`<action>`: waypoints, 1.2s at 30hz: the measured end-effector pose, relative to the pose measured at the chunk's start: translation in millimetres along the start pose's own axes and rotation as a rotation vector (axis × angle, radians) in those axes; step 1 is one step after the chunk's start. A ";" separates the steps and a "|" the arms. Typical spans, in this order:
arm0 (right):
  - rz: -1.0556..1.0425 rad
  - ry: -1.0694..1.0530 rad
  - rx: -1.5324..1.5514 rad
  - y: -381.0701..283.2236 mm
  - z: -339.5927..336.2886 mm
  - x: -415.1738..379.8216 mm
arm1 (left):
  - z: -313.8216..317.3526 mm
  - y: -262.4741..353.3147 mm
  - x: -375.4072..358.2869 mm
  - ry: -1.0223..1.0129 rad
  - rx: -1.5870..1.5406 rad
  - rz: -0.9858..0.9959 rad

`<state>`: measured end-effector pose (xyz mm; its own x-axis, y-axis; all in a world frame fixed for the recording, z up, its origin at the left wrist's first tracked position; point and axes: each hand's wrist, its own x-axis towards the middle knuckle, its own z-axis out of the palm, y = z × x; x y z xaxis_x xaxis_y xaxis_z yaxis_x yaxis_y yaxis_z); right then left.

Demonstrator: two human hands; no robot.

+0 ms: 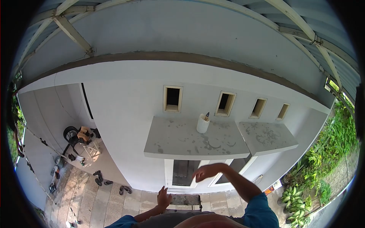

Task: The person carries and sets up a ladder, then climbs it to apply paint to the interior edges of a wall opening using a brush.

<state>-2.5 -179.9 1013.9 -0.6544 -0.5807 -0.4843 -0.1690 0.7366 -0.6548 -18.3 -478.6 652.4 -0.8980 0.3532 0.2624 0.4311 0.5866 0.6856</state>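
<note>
My left hand (164, 197) is held low near the wall, its fingers spread and nothing in them. Just in front of a window (185, 173), my right hand (208, 172) hangs from a bent wrist below the edge of a grey concrete ledge (178, 138). Its fingers look curled together, and I see nothing in them. Atop the stained ledge stands a white cylindrical container (203, 124) with a dark-tipped handle poking out. Neither hand touches the container. Beneath my hands is a worn, dark-edged platform (185, 200).
A second stained ledge (268, 136) adjoins on the right. Small framed openings (173, 98) line the wall above. Far below lie paving and sandals (98, 178); a black chair (71, 135) stands left. Plants (323, 152) grow at right, and metal roof beams (74, 34) cross overhead.
</note>
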 end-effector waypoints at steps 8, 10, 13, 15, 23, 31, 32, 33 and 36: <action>-0.442 1.509 -0.664 -246.0 -326.2 -210.6 | -3.8 11.4 31.9 -0.453 0.234 0.051; -0.621 1.747 -0.606 -282.2 -387.3 -238.0 | -5.1 11.8 30.7 -0.494 0.282 0.067; -0.593 1.914 -0.625 -286.5 -459.1 -253.5 | -14.0 20.0 52.5 -0.575 0.321 0.096; -0.162 1.859 -0.819 -278.3 -492.8 -250.7 | -10.9 9.1 57.3 -0.500 0.318 0.196; 0.146 1.513 -0.926 -273.8 -526.4 -176.1 | -13.8 10.7 57.8 -0.514 0.241 0.177; 0.153 1.692 -0.933 -291.3 -545.8 -136.2 | -5.6 0.1 56.8 -0.406 0.186 0.163; -0.034 1.667 -0.911 -295.8 -533.2 -133.4 | -3.5 0.0 55.0 -0.394 0.192 0.171; -0.030 1.658 -0.909 -287.2 -563.5 -136.6 | -2.9 1.8 56.4 -0.400 0.186 0.166; 0.478 1.668 -0.755 -249.0 -643.4 -162.2 | -4.2 0.6 57.0 -0.411 0.169 0.165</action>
<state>-328.5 -46.1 1628.8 -0.6068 0.2330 0.7600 0.2770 0.9581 -0.0726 -69.7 -461.1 670.7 -0.7214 0.6911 0.0445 0.6043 0.5967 0.5281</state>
